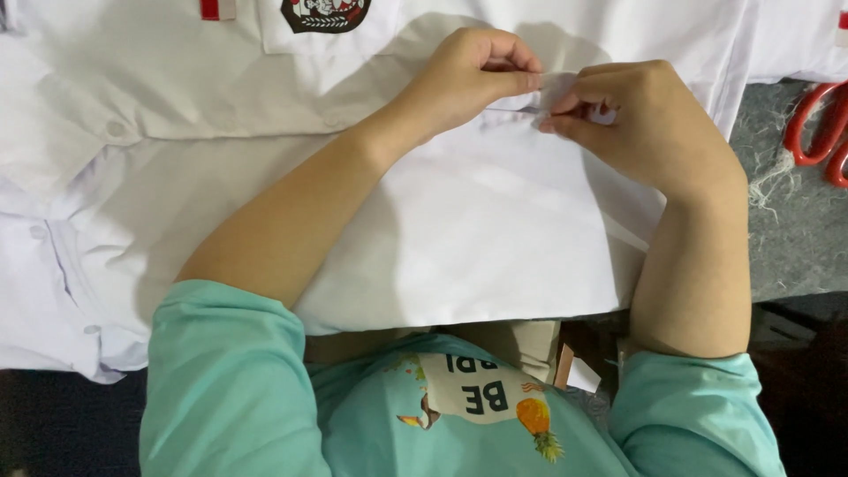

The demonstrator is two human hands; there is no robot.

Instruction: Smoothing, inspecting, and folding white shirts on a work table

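A white shirt (477, 230) lies spread flat in front of me. My left hand (473, 75) pinches a fold of its fabric between thumb and fingers near the top middle. My right hand (640, 119) meets it from the right, fingertips closed on the same small fold of white cloth. Both forearms rest across the shirt. Whether a needle or thread is held in the fingertips cannot be made out.
More white shirts (132, 106) lie at the left and top, one with a round badge (325, 12) on its pocket. Red-handled scissors (821, 132) and loose threads (773, 181) lie on the grey surface (795, 238) at the right.
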